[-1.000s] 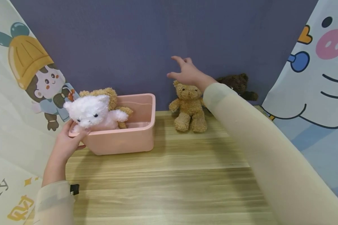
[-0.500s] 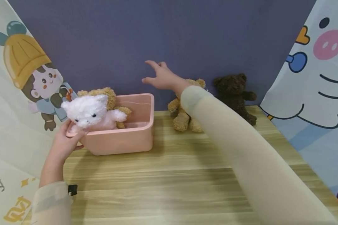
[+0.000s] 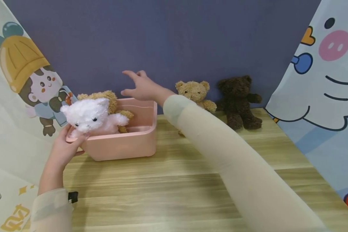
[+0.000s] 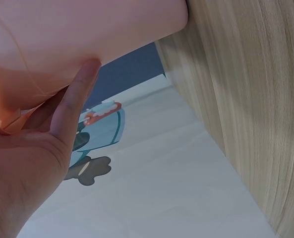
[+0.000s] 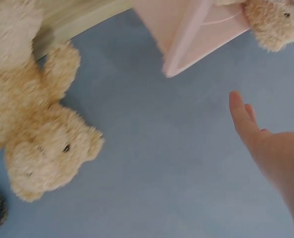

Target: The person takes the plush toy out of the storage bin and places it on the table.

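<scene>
Right hand [image 3: 143, 87]: shifted left, from above the tan bear [image 3: 194, 91] to near the back rim; fingers apart, holding nothing.
Pink bin [image 3: 119, 146]: on the desk [image 3: 139, 196], long axis left-to-right, mostly below-left of right hand.
Left hand [image 3: 62, 146]: nearer, pinching left end.
White plush cat [image 3: 88, 116]: inside, left of right hand.

Head cam evenly lit, faint glare on tabletop [image 3: 162, 196]; L wrist cam dimmer.
</scene>
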Demonstrator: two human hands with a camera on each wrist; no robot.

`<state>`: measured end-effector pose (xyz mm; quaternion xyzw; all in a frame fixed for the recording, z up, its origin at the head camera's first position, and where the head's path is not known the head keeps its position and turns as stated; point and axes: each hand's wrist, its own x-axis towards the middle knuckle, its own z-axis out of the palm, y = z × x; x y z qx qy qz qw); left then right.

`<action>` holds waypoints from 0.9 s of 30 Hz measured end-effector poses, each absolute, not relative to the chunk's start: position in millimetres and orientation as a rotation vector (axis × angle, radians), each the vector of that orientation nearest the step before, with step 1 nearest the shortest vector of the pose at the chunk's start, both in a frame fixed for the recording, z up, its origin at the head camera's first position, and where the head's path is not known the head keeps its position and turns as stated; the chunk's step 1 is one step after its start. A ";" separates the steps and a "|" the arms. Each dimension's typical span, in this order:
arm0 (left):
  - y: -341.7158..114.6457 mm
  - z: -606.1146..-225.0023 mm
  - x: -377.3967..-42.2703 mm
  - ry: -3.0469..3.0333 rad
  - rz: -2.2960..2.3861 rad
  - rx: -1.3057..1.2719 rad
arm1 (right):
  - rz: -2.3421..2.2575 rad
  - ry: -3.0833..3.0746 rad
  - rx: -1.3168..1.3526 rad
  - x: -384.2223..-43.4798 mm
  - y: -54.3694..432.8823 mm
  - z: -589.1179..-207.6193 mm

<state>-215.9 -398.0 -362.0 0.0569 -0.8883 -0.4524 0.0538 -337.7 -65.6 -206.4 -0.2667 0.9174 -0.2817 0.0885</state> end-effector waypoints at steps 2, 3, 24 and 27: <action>-396.9 -362.2 -216.9 -2.701 -1.374 0.169 | -0.838 2.730 -0.801 -334.5 -72.2 -206.9; -396.3 -362.4 -217.3 -2.700 -1.374 0.167 | -0.837 2.733 -0.804 -332.7 -75.3 -207.1; -404.1 -365.7 -221.5 -2.695 -1.393 0.156 | -0.663 2.732 -0.855 -309.1 -148.2 -224.2; -404.5 -365.8 -220.4 -2.698 -1.403 0.149 | -0.560 2.761 -0.872 -308.1 -159.8 -228.7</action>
